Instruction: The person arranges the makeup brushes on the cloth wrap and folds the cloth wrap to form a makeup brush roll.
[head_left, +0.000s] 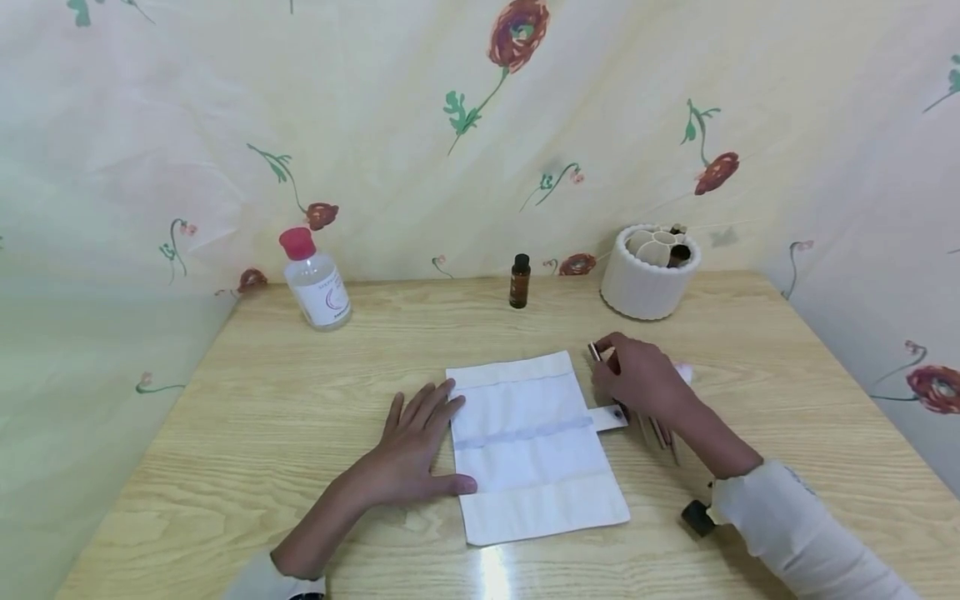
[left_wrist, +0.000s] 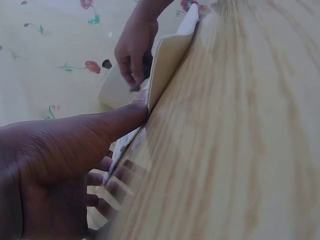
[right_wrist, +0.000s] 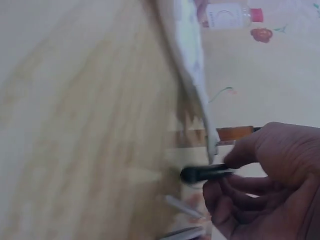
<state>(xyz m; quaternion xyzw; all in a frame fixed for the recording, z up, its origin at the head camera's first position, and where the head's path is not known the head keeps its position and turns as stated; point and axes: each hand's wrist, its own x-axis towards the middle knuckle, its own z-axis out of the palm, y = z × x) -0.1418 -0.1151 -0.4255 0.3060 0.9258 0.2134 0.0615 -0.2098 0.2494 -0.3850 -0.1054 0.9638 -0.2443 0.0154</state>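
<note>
A white cloth brush roll (head_left: 525, 475) lies unfolded on the table, with a pale seam across its middle and a short strap (head_left: 606, 418) at its right side. My left hand (head_left: 412, 450) rests on its left edge, fingers spread and thumb straight. To the right of the roll, my right hand (head_left: 637, 379) pinches a slim makeup brush (right_wrist: 200, 173) with a dark rounded tip; its other end shows past my fingers in the head view. Several more thin brushes (head_left: 663, 433) lie under my right hand and wrist, partly hidden by it.
At the back left stands a clear bottle (head_left: 321, 292) with a red cap. A small brown bottle (head_left: 519, 285) with a black cap stands back centre. A white round holder (head_left: 643, 283) with compartments is at the back right. A flowered cloth hangs behind the table.
</note>
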